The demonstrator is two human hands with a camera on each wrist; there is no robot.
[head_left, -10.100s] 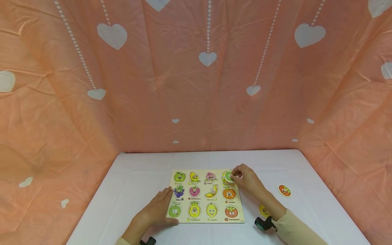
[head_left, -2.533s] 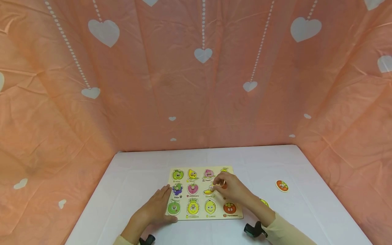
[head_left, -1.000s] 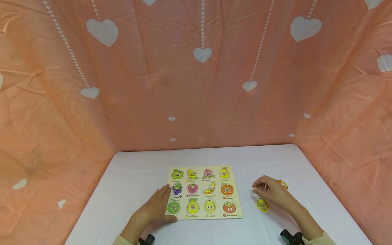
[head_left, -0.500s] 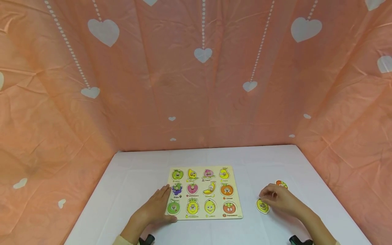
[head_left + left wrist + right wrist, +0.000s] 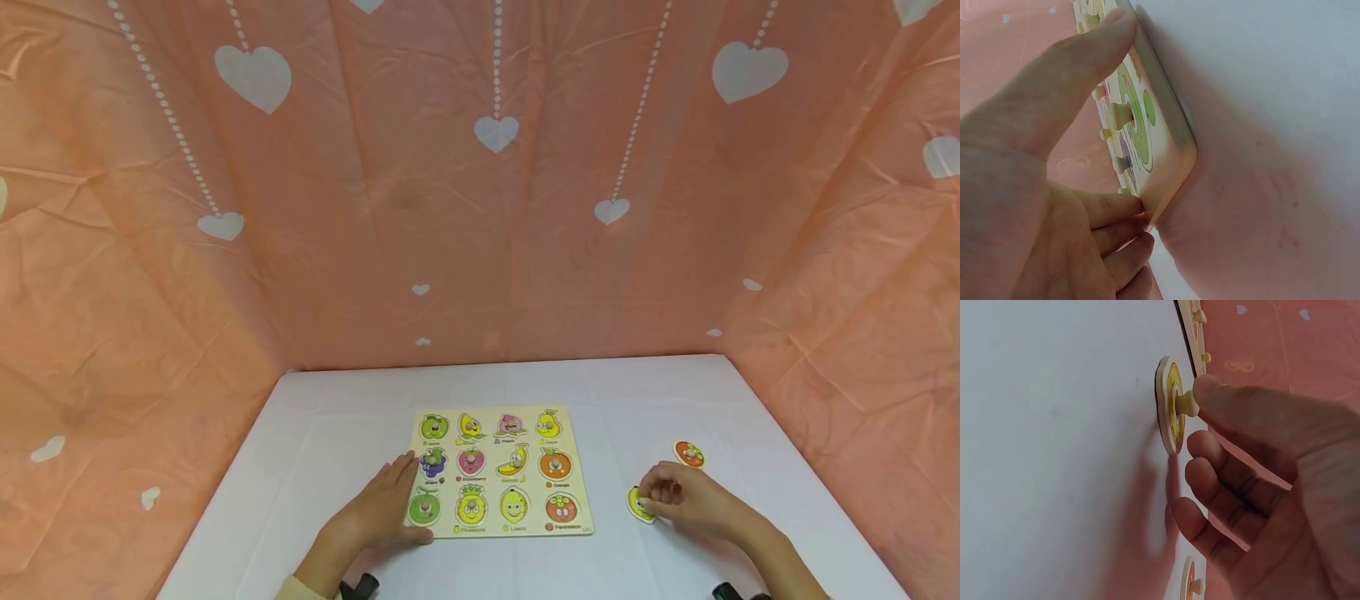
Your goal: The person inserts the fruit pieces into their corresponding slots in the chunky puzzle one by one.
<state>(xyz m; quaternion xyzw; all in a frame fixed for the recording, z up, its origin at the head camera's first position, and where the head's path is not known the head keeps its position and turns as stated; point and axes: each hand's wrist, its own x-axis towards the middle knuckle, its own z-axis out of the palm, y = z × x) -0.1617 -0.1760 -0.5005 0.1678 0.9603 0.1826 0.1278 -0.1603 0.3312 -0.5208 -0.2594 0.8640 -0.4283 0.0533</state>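
A wooden fruit peg puzzle board (image 5: 495,532) lies flat on the table. My left hand (image 5: 382,504) rests against its left side, the fingers fairly straight along the edge and the thumb at the near edge. In the left wrist view, the thumb (image 5: 1079,62) touches the board's rim beside a green round piece (image 5: 1138,125). To the right of the board, my right hand (image 5: 690,496) pinches the knob of a yellow fruit puzzle piece (image 5: 636,506) with a smiling face. That knob (image 5: 1186,404) meets the thumb tip in the right wrist view; the index fingertip is hidden.
An orange-red puzzle piece (image 5: 688,454) lies beyond the right hand on the white table (image 5: 330,433). Orange cloth walls (image 5: 450,250) with white hearts rise behind the table and on both sides. Black wrist cameras (image 5: 360,587) sit below both hands.
My right hand left the board, where the orange and pear pieces now sit in the right column, and came down to the yellow piece's knob. The left hand stayed at the board's edge.
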